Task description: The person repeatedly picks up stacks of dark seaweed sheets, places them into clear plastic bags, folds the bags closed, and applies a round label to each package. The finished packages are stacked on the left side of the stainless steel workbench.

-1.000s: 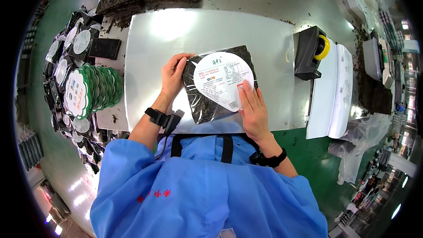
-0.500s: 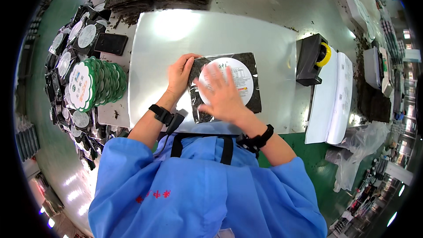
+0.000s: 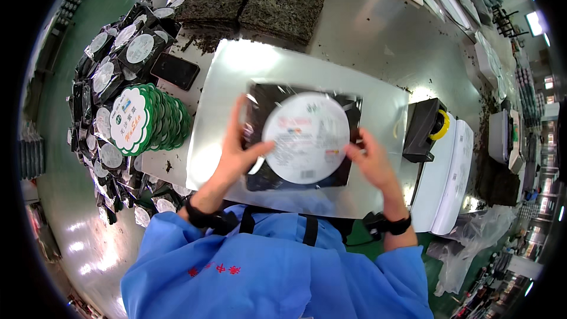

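Observation:
Between my two hands is a flat, square packet of dried seaweed [image 3: 260,177] in clear film, somewhat blurred by motion. A round white label [image 3: 307,139] with print covers most of its upper face. My left hand [image 3: 235,152] grips the packet's left side, thumb over the label and fingers along the edge. On the opposite side my right hand [image 3: 373,160] pinches the right edge between thumb and fingers. The packet appears raised toward me over a pale, shiny board [image 3: 215,106] on the table.
Two stacks of dark seaweed sheets [image 3: 280,12] lie at the far side. To the left are a phone [image 3: 175,71], a stack of green-edged scalloped cards [image 3: 131,119] and a heap of labelled packets [image 3: 100,77]. A black tape dispenser [image 3: 420,130] and white paper [image 3: 440,186] stand right.
My right hand has left the label's face and now holds the packet's right edge. The packet looks larger and nearer. My left hand has shifted lower along its side. The view has also shifted.

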`<state>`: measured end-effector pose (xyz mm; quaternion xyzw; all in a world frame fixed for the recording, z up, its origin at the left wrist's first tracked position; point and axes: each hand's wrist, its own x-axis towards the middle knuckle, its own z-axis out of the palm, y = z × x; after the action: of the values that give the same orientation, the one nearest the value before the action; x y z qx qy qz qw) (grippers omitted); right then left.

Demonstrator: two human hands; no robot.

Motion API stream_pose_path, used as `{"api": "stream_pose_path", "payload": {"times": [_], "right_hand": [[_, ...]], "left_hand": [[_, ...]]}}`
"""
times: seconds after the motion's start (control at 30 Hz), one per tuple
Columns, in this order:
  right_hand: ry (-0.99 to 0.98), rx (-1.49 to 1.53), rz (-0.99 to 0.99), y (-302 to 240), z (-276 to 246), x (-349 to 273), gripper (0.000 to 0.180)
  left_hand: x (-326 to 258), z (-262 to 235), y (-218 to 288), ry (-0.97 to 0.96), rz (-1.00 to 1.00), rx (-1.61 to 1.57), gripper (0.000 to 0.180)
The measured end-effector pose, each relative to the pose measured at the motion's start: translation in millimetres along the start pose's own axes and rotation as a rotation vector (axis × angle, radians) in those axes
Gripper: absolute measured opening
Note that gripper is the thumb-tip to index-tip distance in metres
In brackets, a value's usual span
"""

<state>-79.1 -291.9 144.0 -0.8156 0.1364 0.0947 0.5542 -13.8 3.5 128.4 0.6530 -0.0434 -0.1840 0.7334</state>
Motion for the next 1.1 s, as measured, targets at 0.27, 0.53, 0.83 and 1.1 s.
{"api": "stream_pose_path", "payload": {"times": [0.27, 0.53, 0.83, 1.1], "right_hand": [[0.143, -0.152, -0.107, -69, -33, 193, 0.050], [0.391, -0.049, 0.068, -29, 49, 371, 0.066], [0.010, 0.604, 0.237, -38, 37, 355, 0.027], [0.062, 0.610, 0.106, -39, -15, 237, 0.039]], "left_hand": [[-20, -176, 140, 0.582, 0.757, -0.723, 0.060], [-59, -206, 79, 1.002, 0.744, 0.455, 0.046], [-88, -192, 66, 0.664, 0.449, 0.986, 0.025], [-76, -181, 45, 0.559, 0.642, 1.518, 0.026]]}}
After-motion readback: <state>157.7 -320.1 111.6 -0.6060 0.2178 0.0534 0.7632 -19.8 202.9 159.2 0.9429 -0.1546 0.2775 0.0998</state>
